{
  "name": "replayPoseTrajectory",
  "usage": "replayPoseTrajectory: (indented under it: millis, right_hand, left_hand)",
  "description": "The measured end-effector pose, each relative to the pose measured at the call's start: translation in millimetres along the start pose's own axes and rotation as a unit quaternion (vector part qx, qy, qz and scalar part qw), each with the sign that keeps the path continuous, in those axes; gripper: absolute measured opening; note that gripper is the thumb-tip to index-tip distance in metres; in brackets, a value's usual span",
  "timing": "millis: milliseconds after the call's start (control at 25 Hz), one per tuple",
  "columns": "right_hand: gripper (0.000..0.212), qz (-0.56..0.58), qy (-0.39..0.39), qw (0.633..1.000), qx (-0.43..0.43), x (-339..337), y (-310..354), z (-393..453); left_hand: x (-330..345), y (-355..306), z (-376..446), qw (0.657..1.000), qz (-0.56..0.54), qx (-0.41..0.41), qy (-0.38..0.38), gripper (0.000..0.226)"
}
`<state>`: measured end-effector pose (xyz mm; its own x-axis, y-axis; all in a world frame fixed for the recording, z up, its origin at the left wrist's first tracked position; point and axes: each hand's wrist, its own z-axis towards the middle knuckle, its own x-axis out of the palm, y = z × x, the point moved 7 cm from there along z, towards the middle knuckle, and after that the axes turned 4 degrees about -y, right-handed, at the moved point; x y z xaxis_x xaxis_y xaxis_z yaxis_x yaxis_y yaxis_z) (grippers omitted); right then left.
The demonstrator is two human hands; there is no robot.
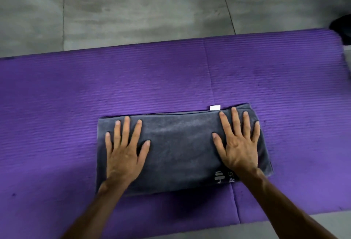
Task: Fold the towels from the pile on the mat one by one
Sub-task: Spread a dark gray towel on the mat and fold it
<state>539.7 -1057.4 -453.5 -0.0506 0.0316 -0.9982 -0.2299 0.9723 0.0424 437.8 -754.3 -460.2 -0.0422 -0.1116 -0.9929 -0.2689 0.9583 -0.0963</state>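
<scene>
A dark grey towel [180, 147] lies folded into a wide rectangle on the purple mat [171, 79], near its front edge. A small white tag [215, 107] sticks out at the towel's far edge, and pale lettering shows at its near right corner. My left hand [126, 151] rests flat on the towel's left half with the fingers spread. On the right half, my right hand [238, 143] lies flat the same way. Neither hand grips the cloth. No towel pile is in view.
Grey tiled floor [133, 6] lies beyond the mat and in front of it. Dark objects [341, 29] sit at the top right corner, by the mat's far right end. A seam [209, 71] crosses the mat right of centre.
</scene>
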Motion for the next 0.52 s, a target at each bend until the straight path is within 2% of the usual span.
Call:
replayPoseTrajectory:
  millis: [120,280,440,520]
  right_hand:
    - [0.070,-0.006,0.010,1.000,0.009,-1,-2,4]
    - [0.072,-0.004,0.029,1.000,0.009,0,-1,3]
    - [0.072,0.014,0.033,0.999,0.006,0,-2,3]
    - [0.072,0.011,0.039,0.999,0.004,0,0,2]
  left_hand:
    - [-1,22,26,0.999,-0.010,-0.053,-0.008,0.070]
    - [-7,22,20,0.997,-0.038,-0.062,-0.022,0.069]
    - [-5,31,-57,0.999,-0.043,-0.026,-0.020,0.066]
    - [-3,49,-96,0.997,-0.048,-0.059,-0.014,0.065]
